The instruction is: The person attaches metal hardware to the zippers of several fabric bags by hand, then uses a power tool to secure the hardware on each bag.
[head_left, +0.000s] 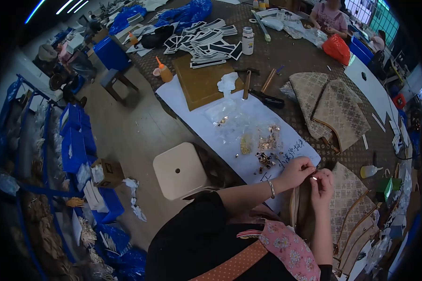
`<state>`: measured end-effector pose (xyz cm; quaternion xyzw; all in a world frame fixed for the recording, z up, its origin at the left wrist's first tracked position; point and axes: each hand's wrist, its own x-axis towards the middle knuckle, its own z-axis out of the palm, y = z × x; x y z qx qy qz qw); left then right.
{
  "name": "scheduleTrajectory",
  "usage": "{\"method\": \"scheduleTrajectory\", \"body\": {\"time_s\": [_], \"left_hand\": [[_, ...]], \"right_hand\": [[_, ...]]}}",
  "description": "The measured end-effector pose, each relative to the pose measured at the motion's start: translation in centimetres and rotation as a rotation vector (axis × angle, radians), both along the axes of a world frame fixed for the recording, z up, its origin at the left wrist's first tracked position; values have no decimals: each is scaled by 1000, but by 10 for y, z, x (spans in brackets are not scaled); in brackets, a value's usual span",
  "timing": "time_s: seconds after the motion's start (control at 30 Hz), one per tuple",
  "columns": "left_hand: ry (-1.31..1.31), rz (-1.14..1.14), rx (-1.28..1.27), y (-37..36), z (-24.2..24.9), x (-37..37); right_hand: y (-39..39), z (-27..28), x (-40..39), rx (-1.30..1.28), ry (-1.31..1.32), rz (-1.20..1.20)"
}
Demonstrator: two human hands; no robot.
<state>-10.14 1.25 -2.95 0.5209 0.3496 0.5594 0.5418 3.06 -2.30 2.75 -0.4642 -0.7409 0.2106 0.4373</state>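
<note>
My left hand (295,173), with a bangle on its wrist, has its fingers pinched together beside my right hand; whatever they grip is too small to make out. In my right hand (322,188), thumb and fingers close on a small shiny metal piece (314,178). Just left of the hands, loose gold-coloured metal fittings (266,160) lie on a white paper sheet (211,129). A plastic bag of fittings (269,138) is behind them. Below my hands hangs a strip that looks like a zipper (294,206). Patterned beige bag pieces (347,192) lie to the right.
A hammer (247,84) and a brown board (199,86) lie farther up the table, near an orange-tipped glue bottle (164,71). More patterned bag pieces (337,107) are at far right. A beige stool (179,169) stands at left. A co-worker (330,21) sits across the table.
</note>
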Motion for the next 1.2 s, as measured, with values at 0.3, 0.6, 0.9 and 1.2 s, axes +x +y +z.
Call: {"method": "scheduleTrajectory", "body": {"time_s": [0.3, 0.6, 0.9, 1.2], "left_hand": [[-390, 45, -122, -1, 31, 17], [-582, 117, -201, -4, 35, 26], [-20, 47, 61, 22, 11, 9], [-367, 334, -241, 45, 22, -18]], "right_hand": [[6, 26, 1, 154, -232, 30], [8, 22, 8, 237, -244, 35], [8, 8, 10, 168, -245, 26], [-33, 11, 13, -207, -500, 177]]}}
